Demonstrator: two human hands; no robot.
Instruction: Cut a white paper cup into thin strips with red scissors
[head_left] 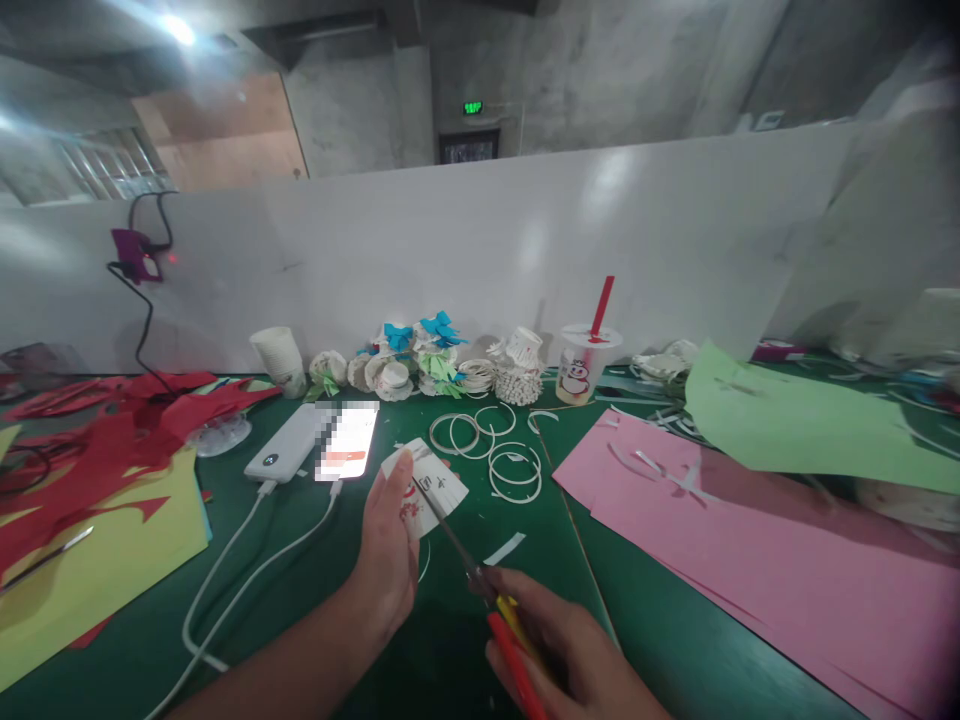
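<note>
Pinched between the thumb and fingers of my left hand is a small white piece of paper or card with dark handwriting and red print. My right hand is closed around the red and yellow handles of a pair of scissors. Their blades point up and left, with the tips at the piece near my left thumb. Whether the blades are cutting into it or only lie over it I cannot tell. A thin white strip lies on the green table just above my right hand.
Several white rings lie beyond my hands. A drink cup with a red straw stands behind them, beside paper crafts. Pink sheets are on the right, red scraps left. A power bank is cabled near a lit phone.
</note>
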